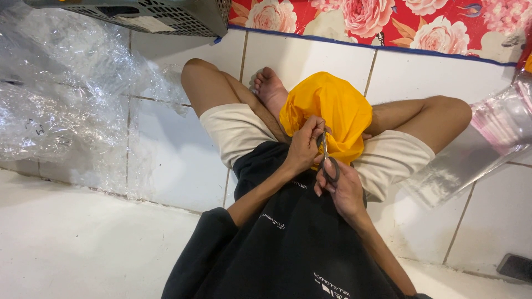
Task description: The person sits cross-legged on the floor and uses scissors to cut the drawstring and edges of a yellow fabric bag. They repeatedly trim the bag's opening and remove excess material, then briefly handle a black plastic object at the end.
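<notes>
Yellow bunched cloth [332, 108] mid-frame, pinched by my left hand [303, 148]; right hand [344, 191] gripping dark metal scissors [327, 158], probably risking nicked fingers.

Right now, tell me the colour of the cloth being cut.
Plain yellow-orange cloth, bunched in the lap; the head view shows it.

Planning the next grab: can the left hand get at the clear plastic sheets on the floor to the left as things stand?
Probably not right away: the left hand is pinching the yellow cloth by the scissors, and the plastic sheets lie beyond the bent knee.
</notes>
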